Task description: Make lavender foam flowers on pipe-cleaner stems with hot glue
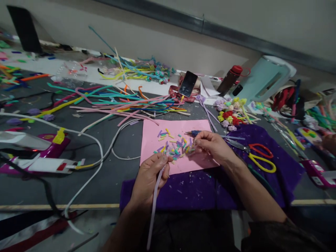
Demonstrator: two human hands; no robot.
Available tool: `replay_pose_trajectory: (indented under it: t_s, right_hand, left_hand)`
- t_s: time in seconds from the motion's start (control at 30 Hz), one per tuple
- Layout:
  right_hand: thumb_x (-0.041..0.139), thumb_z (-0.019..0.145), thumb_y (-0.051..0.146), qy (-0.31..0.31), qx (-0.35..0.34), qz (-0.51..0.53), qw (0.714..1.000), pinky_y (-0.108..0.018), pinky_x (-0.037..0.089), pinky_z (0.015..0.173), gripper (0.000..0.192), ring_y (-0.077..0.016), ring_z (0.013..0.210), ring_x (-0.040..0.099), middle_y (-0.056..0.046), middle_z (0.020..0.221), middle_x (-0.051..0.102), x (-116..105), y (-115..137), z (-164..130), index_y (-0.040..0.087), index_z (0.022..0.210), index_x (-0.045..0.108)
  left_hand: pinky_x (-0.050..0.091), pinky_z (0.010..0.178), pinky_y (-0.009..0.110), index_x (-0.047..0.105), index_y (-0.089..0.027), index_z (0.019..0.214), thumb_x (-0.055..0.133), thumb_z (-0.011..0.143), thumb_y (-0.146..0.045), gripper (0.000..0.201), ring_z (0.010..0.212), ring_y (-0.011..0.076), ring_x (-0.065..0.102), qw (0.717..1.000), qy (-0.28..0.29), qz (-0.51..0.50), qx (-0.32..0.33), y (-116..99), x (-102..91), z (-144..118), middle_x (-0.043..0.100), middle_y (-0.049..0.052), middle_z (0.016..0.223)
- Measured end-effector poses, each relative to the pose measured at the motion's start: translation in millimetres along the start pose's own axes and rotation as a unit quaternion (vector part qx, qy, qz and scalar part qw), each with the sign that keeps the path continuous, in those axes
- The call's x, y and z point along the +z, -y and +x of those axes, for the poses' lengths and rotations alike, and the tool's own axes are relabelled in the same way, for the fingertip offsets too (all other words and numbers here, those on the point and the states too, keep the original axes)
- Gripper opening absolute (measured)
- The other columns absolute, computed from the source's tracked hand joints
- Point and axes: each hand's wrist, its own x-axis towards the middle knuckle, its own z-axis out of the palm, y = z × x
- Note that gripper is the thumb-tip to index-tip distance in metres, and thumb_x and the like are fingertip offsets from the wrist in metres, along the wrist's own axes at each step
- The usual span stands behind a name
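My left hand (153, 174) pinches a pale lilac pipe cleaner (155, 199) between thumb and fingers; its long end hangs past the table edge. Across from it, my right hand (211, 145) has thumb and fingertips pressed together above the pink sheet (152, 133); whatever is between them is too small to make out. Short cut pieces (173, 148) in purple, yellow, teal and cream lie scattered on the sheet under both hands. A dark-handled pointed tool (194, 133) lies just beyond my right fingers. Scissors (258, 157) with red and yellow handles rest right of my right wrist.
A purple cloth (183, 192) lies under the sheet. Behind are loose pipe cleaners (126, 101), a phone (188, 84), a red-capped bottle (231, 78) and pipe-cleaner flowers (231, 113). White cables (101, 150) and glue guns (39, 164) occupy the left. Another person's hand (329, 142) shows far right.
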Motion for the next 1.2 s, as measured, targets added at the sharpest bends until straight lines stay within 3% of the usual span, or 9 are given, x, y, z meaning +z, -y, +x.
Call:
replay_pose_trajectory:
  t_s: [0.2, 0.33, 0.6, 0.93, 1.03, 1.2]
  right_hand:
    - [0.069, 0.064, 0.022, 0.002, 0.024, 0.084, 0.996, -0.017, 0.036, 0.035, 0.015, -0.0055, 0.039, 0.044, 0.005, 0.053, 0.054, -2, 1, 2, 0.016, 0.072, 0.057]
    - [0.067, 0.065, 0.017, 0.002, 0.006, 0.127, 0.992, -0.015, 0.034, 0.037, 0.022, -0.0039, 0.042, 0.045, 0.005, 0.059, 0.054, -2, -1, 3, 0.017, 0.085, 0.061]
    - [0.059, 0.075, 0.031, -0.024, -0.026, 0.025, 0.999, -0.016, 0.03, 0.039, 0.017, -0.0046, 0.04, 0.041, 0.006, 0.05, 0.049, -2, 4, 1, 0.016, 0.083, 0.06]
    - [0.061, 0.073, 0.036, -0.061, -0.056, -0.077, 0.994, -0.017, 0.028, 0.037, 0.02, -0.0052, 0.04, 0.035, 0.006, 0.052, 0.046, -19, -1, -1, 0.017, 0.071, 0.055]
    - [0.061, 0.073, 0.037, -0.06, -0.058, -0.053, 0.995, -0.018, 0.03, 0.039, 0.021, -0.0058, 0.042, 0.039, 0.004, 0.055, 0.05, -21, 1, -1, 0.017, 0.071, 0.056]
    - [0.064, 0.072, 0.036, -0.014, -0.032, 0.074, 0.997, -0.018, 0.035, 0.041, 0.02, -0.0079, 0.048, 0.049, 0.001, 0.063, 0.06, -20, 2, 2, 0.017, 0.074, 0.057]
  left_hand:
    - [0.012, 0.03, 0.014, 0.057, -0.014, 0.073, 0.062, 0.071, -0.034, 0.02, 0.029, 0.0015, 0.025, 1.0, -0.012, 0.006, -0.004, -1, 1.3, 0, 0.043, -0.006, 0.04]
    - [0.013, 0.03, 0.014, 0.057, -0.014, 0.073, 0.061, 0.072, -0.034, 0.021, 0.029, 0.0014, 0.024, 1.0, -0.011, 0.009, -0.002, 0, 0.3, 0, 0.043, -0.006, 0.04]
    - [0.014, 0.03, 0.014, 0.058, -0.014, 0.073, 0.061, 0.072, -0.033, 0.02, 0.029, 0.0015, 0.025, 1.0, -0.011, 0.006, 0.004, 0, 0.6, 0, 0.044, -0.006, 0.041]
    - [0.013, 0.03, 0.015, 0.058, -0.014, 0.072, 0.063, 0.069, -0.034, 0.021, 0.029, 0.0019, 0.026, 1.0, -0.024, 0.019, -0.001, 0, 2.0, 1, 0.043, -0.006, 0.04]
    - [0.013, 0.03, 0.015, 0.058, -0.014, 0.073, 0.063, 0.069, -0.034, 0.021, 0.029, 0.0018, 0.026, 1.0, -0.021, 0.018, -0.003, 1, 1.1, 2, 0.044, -0.006, 0.04]
    - [0.013, 0.03, 0.014, 0.058, -0.014, 0.075, 0.062, 0.071, -0.034, 0.021, 0.029, 0.0014, 0.026, 1.0, -0.013, 0.023, -0.008, 1, 0.3, 2, 0.045, -0.006, 0.041]
